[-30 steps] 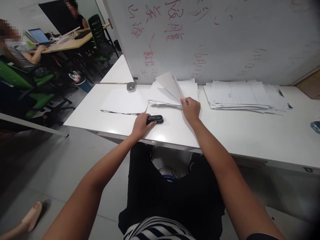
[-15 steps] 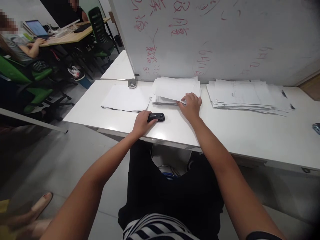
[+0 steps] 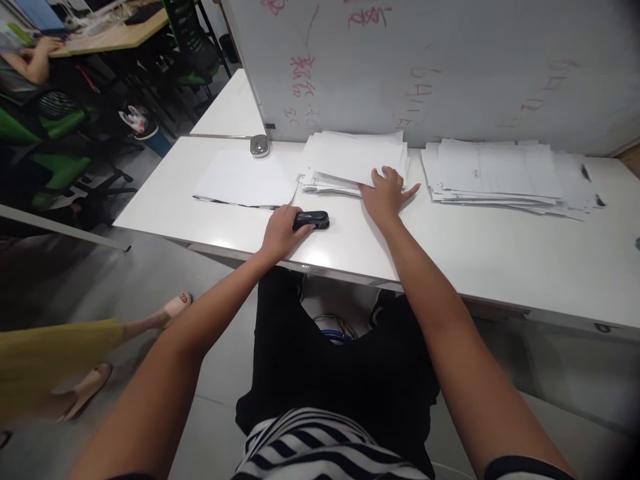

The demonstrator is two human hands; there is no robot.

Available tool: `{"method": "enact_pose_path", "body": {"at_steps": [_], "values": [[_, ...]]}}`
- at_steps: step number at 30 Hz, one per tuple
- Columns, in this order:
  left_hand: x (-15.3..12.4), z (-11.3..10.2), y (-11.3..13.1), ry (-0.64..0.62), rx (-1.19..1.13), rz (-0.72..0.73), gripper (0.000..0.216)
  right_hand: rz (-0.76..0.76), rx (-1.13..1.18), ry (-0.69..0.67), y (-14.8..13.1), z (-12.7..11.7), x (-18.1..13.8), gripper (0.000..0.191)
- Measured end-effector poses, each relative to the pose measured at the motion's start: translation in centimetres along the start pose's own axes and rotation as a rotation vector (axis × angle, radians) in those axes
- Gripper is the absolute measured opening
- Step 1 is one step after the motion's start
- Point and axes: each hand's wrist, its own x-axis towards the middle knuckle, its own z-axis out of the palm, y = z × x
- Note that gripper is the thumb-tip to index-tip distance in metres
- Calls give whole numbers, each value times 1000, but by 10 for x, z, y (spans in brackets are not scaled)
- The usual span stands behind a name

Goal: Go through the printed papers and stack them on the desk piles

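Observation:
My left hand [image 3: 281, 230] is wrapped round the rear end of a black stapler [image 3: 316, 219], which lies on the white table. My right hand [image 3: 385, 195] rests at the front right edge of the middle stack of papers [image 3: 353, 157], fingers spread and the little finger sticking out to the right. Its thumb is at the edge of the upper sheets. Left of that stack lies a flat white sheet [image 3: 245, 177] with a dark line along its front edge. Another thick stack of papers [image 3: 500, 170] sits to the right.
A small grey-and-white device [image 3: 259, 145] stands behind the left sheet. The whiteboard [image 3: 360, 80] with red writing rises at the table's back edge. On the left, a person in yellow clothing [image 3: 60, 360] is on the floor beside me. Beyond are a green chair [image 3: 60, 170] and a blue bin [image 3: 156, 139].
The view has tilted down, so the table sits higher in the picture. My right hand's fingers have spread apart at the stack. The person in yellow has come further into view.

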Motion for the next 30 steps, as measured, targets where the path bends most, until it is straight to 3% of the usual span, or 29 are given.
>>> {"method": "enact_pose_path", "body": {"at_steps": [6,10,18,23,26,30], "values": [[0,2,-1,3,-3,10,31,-13,-60,-69,1,-1,3,39],[0,2,-2,0,-8,12,32,-5,-44,-41,-5,-7,1,48],[2,0,0,-7,-11,2,32,-94,-26,94,1,-5,-1,45],[1,1,1,50,8,-11,31,-134,-33,305,-1,-44,-2,53],[-1,-3,0,138,-3,26,42,-141,13,352,0,-81,-33,54],[-14,-9,-1,201,-80,185,49,-101,-18,336,5,-114,-116,47]]}}
